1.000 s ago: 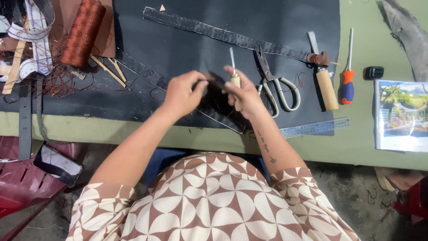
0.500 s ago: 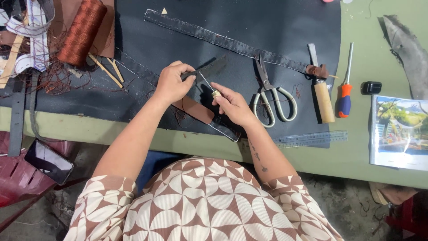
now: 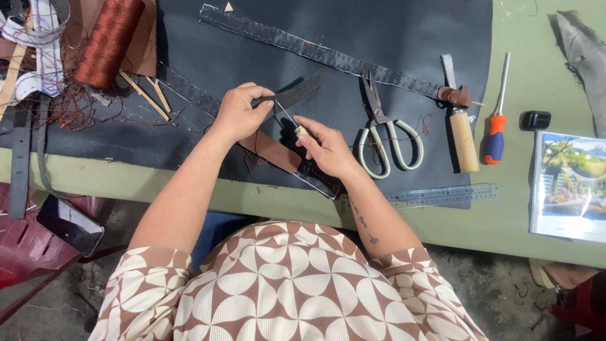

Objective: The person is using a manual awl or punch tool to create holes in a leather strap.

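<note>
Left hand (image 3: 237,113): fingers clamped on a dark strip (image 3: 291,96) — it juts past the fingertips.
Right hand (image 3: 325,148): fingers pinched on an awl (image 3: 298,128), its thin point up against the strip.
Under fingers: brown leather piece (image 3: 273,151) on black mat (image 3: 410,38).
Right of fingers: scissors (image 3: 385,129), wooden-handled knife (image 3: 461,129), orange screwdriver (image 3: 495,132).
Far right — glossy booklet (image 3: 568,186), rectangular, green-blue photo cover.

scissors (image 3: 386,136) right of hands, ruler (image 3: 442,194) perhaps nearer

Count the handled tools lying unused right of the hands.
3: scissors nearest the right hand, a wooden-handled knife beside them, then an orange-and-blue screwdriver on the green table. None seem hidden.
</note>
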